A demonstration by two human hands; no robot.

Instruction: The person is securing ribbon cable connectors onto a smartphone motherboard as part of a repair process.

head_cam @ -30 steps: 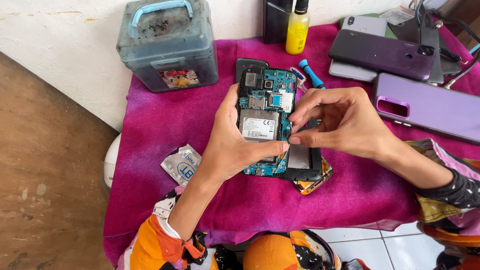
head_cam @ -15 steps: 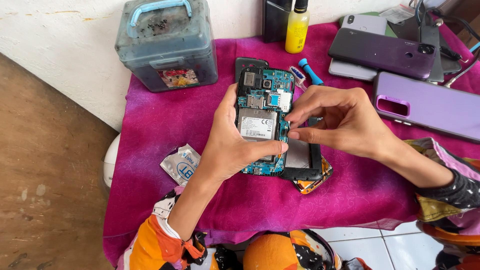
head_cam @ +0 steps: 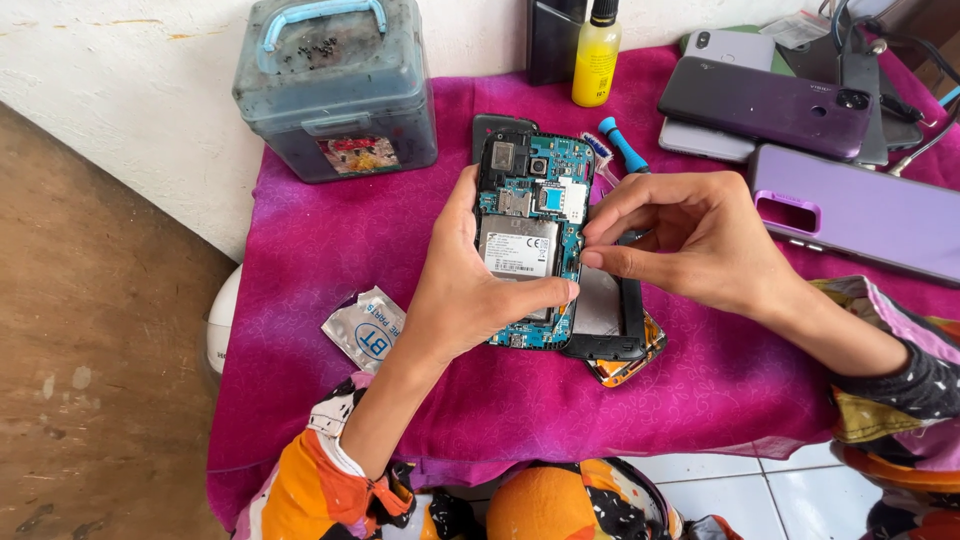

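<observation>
Head view: opened phone (head_cam: 530,240) with bare blue circuit board lying face down near the middle of the magenta cloth (head_cam: 330,250), tilted up off the black frame (head_cam: 625,330) just right of it. Left hand (head_cam: 470,300) grasping the phone, fingers along its left edge, thumb pressed over the lower right corner of the board. Right hand (head_cam: 700,240) pinched at the phone's right edge, fingertips closed on something too small to tell. Compared with a second ago: right hand lower and flatter, pinch slid down the same edge; board shifted slightly left of the frame, judged as the board being worked free. Left grip unchanged. Around the phone: grey-blue plastic box (head_cam: 335,90) up and left, yellow bottle (head_cam: 596,55) just above, blue-handled tool (head_cam: 625,145) touching the upper right, stacked phones (head_cam: 770,100) farther right, silver foil packet (head_cam: 365,328) lower left, orange patterned case (head_cam: 630,368) under the frame.
</observation>
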